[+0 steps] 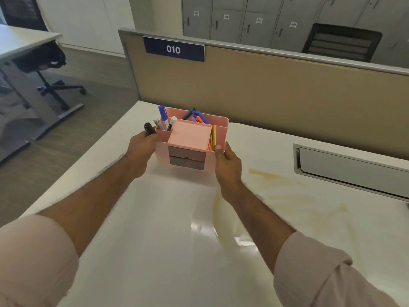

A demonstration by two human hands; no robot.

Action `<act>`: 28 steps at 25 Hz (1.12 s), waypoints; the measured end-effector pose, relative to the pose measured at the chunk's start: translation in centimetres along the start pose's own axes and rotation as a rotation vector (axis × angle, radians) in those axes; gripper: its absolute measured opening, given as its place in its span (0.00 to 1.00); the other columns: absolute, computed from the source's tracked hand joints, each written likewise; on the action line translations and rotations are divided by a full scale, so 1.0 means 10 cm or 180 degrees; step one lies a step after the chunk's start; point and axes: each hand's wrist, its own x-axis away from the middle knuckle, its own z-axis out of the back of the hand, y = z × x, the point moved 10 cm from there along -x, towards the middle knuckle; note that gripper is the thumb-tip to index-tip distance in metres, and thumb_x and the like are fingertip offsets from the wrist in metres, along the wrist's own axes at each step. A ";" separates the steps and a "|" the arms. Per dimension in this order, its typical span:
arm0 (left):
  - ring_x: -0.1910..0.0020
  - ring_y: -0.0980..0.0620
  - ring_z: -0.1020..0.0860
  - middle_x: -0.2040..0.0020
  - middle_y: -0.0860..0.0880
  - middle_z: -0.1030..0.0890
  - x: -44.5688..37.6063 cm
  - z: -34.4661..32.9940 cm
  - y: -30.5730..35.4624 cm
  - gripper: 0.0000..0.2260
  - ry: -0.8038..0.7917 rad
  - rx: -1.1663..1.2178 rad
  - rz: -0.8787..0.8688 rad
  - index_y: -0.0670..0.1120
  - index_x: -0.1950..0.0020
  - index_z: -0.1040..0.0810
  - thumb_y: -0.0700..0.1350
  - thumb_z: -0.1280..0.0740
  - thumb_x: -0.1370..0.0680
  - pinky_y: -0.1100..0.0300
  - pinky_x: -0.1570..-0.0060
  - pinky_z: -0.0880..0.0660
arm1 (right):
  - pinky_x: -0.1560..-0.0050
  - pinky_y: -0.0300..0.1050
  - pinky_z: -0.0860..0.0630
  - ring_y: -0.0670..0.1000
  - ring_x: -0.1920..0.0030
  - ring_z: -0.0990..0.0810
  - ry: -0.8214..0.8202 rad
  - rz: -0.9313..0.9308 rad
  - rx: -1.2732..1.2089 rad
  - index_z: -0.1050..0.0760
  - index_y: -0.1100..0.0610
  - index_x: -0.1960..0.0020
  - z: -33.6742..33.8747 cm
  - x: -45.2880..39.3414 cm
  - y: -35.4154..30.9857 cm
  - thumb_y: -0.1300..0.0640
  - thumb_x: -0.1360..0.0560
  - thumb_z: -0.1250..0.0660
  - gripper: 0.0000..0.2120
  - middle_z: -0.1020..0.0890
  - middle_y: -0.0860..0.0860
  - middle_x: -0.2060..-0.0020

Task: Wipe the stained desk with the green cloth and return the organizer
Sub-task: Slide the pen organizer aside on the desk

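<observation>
Organizer (192, 141) sits clamped between your two hands toward the far left corner of the counter (155, 251), so the whole job right now hangs on that two-sided hold. Nearest you, your forearms reach forward from rolled pale sleeves (33, 262) over a bare, glossy stretch of the counter. A yellowish stain (278, 185) spreads just to the right of your right wrist and on toward the right edge; it looks unwiped, and no green cloth shows anywhere in view.

Your left hand (141, 149) is the grip on the organizer's left end, fingers curled round the wall beside the marker pens (164, 118); a black pen (150, 128) pokes up just above that hand, and you cannot tell whether it is pinched in the fingers or merely standing behind them. Your right hand (228, 162) presses the right end, thumb over the top rim next to the coloured sticky notes (213, 138). Both hands are closed on it, at about equal reach.

Its long axis runs left to right, square to your arms, drawer front facing you. Whether its base rests on the counter or is just lifted is unclear. Beyond it stands the tan partition (287, 96) with the 010 sign (173, 49).
</observation>
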 end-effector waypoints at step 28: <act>0.22 0.42 0.44 0.22 0.42 0.38 0.75 -0.01 0.31 0.35 0.1015 -0.2613 -0.2279 0.44 0.23 0.43 0.54 0.34 0.25 0.45 0.26 0.44 | 0.24 0.47 0.47 0.50 0.21 0.46 0.0043 0.0544 0.1669 0.45 0.52 0.21 0.29 0.30 -0.03 0.41 0.19 0.43 0.31 0.42 0.49 0.21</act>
